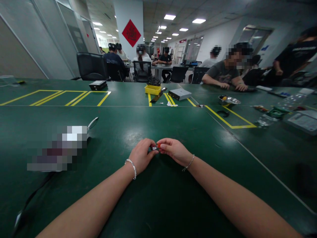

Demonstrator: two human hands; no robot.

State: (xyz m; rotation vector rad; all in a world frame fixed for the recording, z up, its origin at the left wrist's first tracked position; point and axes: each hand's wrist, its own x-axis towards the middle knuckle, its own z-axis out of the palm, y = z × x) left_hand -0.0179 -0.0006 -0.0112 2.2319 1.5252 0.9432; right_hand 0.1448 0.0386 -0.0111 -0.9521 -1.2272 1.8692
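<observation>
My left hand [142, 154] pinches a small dark piece with a shiny metal-looking end [154, 148] between thumb and fingers. Close beside it, my right hand [175, 151] grips a small orange-red piece [158, 145] in its fingertips. The two pieces meet or nearly meet between my hands; whether they touch or are joined I cannot tell. Both hands are just above or resting on the green tabletop [158, 122], near its middle. What kind of parts these are is too small to make out.
A blurred-out badge-like object with a strap [59, 150] lies on the left. Farther back are a black box [98, 85], a yellow bin [153, 89], a grey box [179, 94] and a metal dish [229, 100]. A plastic bottle [284, 104] lies right; a person [228, 69] sits beyond.
</observation>
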